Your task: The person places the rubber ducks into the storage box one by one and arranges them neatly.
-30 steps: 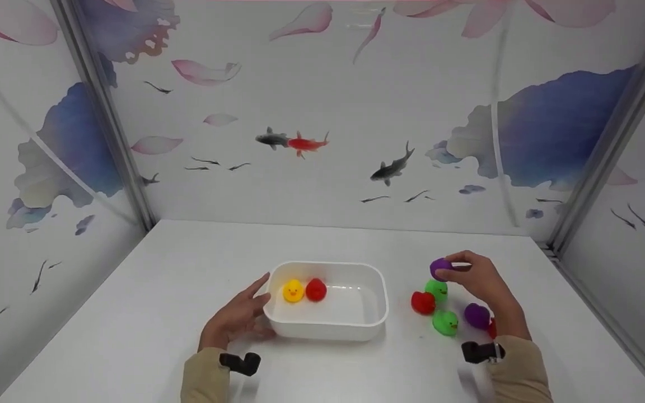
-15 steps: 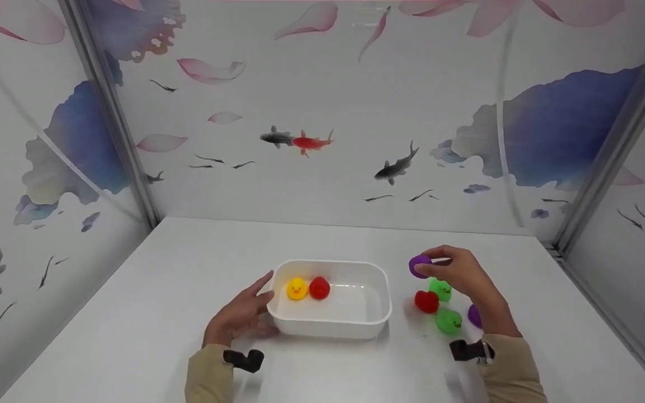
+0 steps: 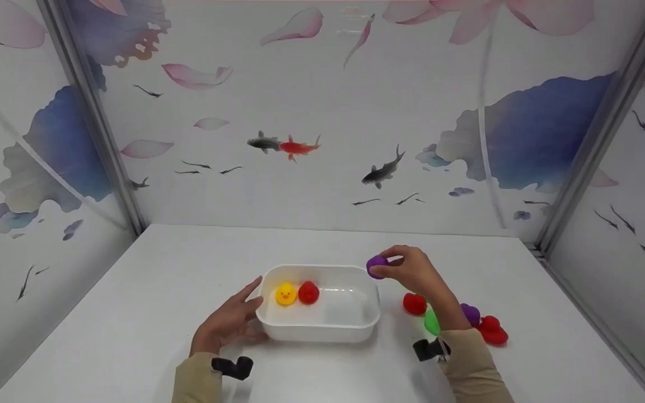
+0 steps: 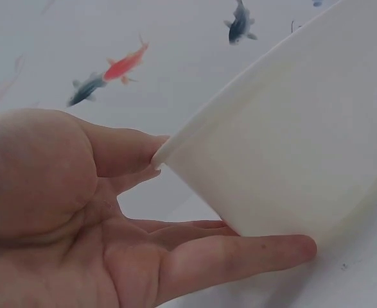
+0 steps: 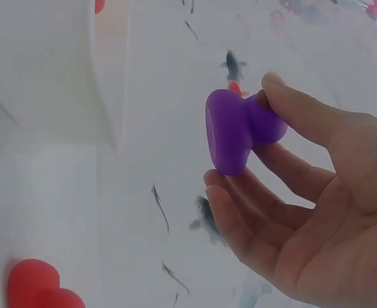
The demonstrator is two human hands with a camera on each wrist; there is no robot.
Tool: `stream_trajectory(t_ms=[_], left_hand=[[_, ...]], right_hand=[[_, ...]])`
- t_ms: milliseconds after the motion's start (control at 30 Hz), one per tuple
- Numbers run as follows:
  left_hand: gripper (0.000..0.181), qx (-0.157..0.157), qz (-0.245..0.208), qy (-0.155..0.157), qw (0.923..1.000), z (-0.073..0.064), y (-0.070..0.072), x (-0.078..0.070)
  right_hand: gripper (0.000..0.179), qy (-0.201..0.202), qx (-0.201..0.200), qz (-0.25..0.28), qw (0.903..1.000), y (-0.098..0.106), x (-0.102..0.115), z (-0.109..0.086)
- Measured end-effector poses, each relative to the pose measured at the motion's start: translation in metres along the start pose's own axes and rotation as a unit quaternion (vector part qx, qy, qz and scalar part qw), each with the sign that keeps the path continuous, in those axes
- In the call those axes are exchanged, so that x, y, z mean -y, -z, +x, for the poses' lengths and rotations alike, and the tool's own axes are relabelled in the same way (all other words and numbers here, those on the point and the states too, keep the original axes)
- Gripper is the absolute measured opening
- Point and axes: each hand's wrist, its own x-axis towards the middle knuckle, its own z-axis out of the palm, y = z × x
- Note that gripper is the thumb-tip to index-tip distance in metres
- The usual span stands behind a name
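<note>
My right hand (image 3: pixel 415 270) pinches a purple rubber duck (image 3: pixel 377 267) between thumb and fingers, at the right rim of a white plastic bin (image 3: pixel 322 334). In the right wrist view the purple duck (image 5: pixel 228 131) is held by its head, clear of the bin's wall (image 5: pixel 53 83). A yellow rubber duck (image 3: pixel 285 294) and a red rubber duck (image 3: pixel 308 293) sit side by side in the left part of the bin. My left hand (image 3: pixel 227 322) rests against the bin's left end. In the left wrist view its thumb touches the rim and its straight fingers lie along the wall.
On the table right of the bin lie a red duck (image 3: pixel 414 304), a partly covered green duck (image 3: pixel 431 323), a purple duck (image 3: pixel 471 314) and another red duck (image 3: pixel 492 331). My right forearm passes over this group. Patterned panels (image 3: pixel 322 190) enclose the white table.
My right hand has carried the purple duck leftward from above the loose ducks to the bin's right rim. My left hand stays at the bin. The head view has shifted slightly.
</note>
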Motion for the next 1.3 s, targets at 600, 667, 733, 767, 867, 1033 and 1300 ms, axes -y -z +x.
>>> stream_trajectory(t_ms=[600, 667, 733, 767, 867, 1033, 1300], left_hand=[[0.071, 0.024, -0.018, -0.018, 0.9994, -0.003, 0.005, 0.002], [0.074, 0.024, -0.017, -0.016, 0.9994, -0.004, 0.005, 0.003], [0.075, 0.020, -0.015, -0.013, 0.9996, -0.003, 0.005, 0.002], [0.074, 0.019, -0.015, -0.012, 0.9996, -0.003, 0.004, 0.002], [0.069, 0.017, -0.013, -0.013, 0.9997, -0.001, 0.003, 0.001], [0.071, 0.007, -0.002, -0.009, 0.9999, -0.002, 0.001, 0.001], [0.066, -0.001, -0.005, -0.004, 1.0000, -0.003, 0.000, 0.000]], right_hand=[[0.028, 0.000, 0.016, -0.018, 0.9997, -0.052, 0.021, 0.019], [0.026, -0.005, 0.027, -0.014, 0.9995, -0.060, 0.021, 0.022], [0.025, -0.014, 0.036, -0.006, 0.9992, -0.065, 0.021, 0.025], [0.025, -0.017, 0.040, -0.001, 0.9991, -0.068, 0.021, 0.026], [0.025, -0.035, 0.051, 0.015, 0.9980, -0.075, 0.021, 0.030], [0.028, -0.046, 0.069, 0.011, 0.9965, -0.086, 0.020, 0.035], [0.032, -0.058, 0.072, -0.006, 0.9957, -0.101, 0.020, 0.037]])
